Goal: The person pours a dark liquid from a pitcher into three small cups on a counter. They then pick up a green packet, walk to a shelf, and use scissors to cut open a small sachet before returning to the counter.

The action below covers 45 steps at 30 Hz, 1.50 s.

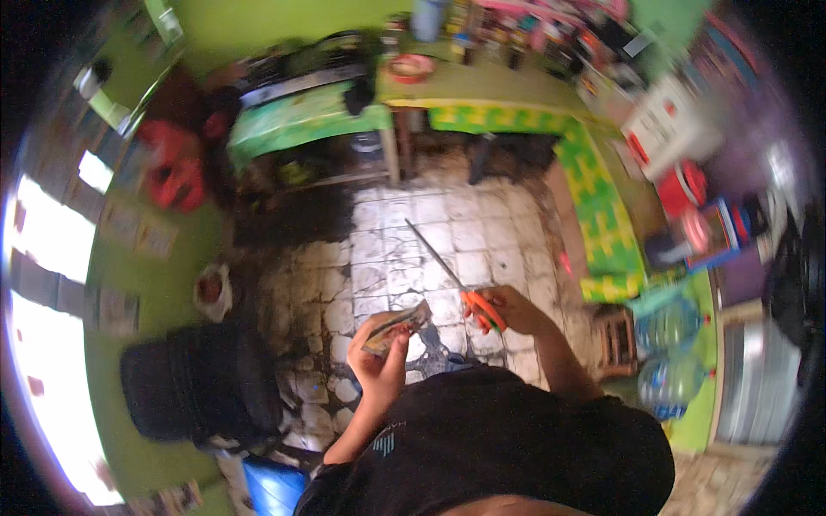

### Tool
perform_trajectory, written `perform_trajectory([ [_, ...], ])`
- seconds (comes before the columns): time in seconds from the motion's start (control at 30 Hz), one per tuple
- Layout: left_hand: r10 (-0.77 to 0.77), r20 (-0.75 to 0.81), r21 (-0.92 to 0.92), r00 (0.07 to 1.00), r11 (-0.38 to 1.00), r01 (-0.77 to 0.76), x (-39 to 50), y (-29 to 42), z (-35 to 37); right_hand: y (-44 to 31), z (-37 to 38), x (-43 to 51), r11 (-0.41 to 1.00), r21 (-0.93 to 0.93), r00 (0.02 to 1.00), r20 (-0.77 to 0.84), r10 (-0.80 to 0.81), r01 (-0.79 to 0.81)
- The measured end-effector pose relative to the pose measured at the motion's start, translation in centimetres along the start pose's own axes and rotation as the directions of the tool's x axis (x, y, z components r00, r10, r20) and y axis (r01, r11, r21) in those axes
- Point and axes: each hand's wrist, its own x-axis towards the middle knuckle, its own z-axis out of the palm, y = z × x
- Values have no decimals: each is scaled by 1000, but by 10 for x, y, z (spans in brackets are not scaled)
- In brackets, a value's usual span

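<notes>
My left hand (376, 355) grips a small flat packet (399, 327) between thumb and fingers. The packet looks like a sachet with a crinkled upper end, but blur hides its details. In my right hand (516, 311) is an orange-handled bladed tool (483, 309). Its long, thin grey blade points away from me to the upper left. I cannot tell whether it is a knife or closed scissors. The blade and the packet are apart, and both hands are in front of my body above the tiled floor (413, 248).
Ahead, a green-covered table (310, 126) carries a stove (303, 84). A counter (452, 84) with a green-yellow checked skirt bends right, bearing bottles and containers. Large water bottles (671, 384) and a wooden stool (613, 338) stand at right. A black bin (193, 380) stands at left.
</notes>
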Motion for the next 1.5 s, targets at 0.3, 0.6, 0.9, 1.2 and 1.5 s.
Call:
perform_trajectory([
  [0.3, -75, 343, 2, 936, 997, 79, 78, -47, 198, -12, -150, -82, 972, 129, 844, -526, -100, 195],
  [0.6, -30, 494, 113, 869, 993, -30, 211, -123, 362, -16, -333, -39, 994, -33, 671, -735, -98, 108],
  [0.9, 44, 683, 38, 729, 995, -96, 351, -198, 517, -52, -501, -3, 986, -66, 517, -856, 22, -151],
  [1.2, 54, 645, 144, 763, 971, -190, 433, -249, 647, -40, -707, 85, 914, -283, 496, -861, -109, -292],
  [1.5, 43, 563, 170, 825, 971, -166, 493, -285, 756, -4, -895, 227, 750, -431, 364, -892, -268, -503],
])
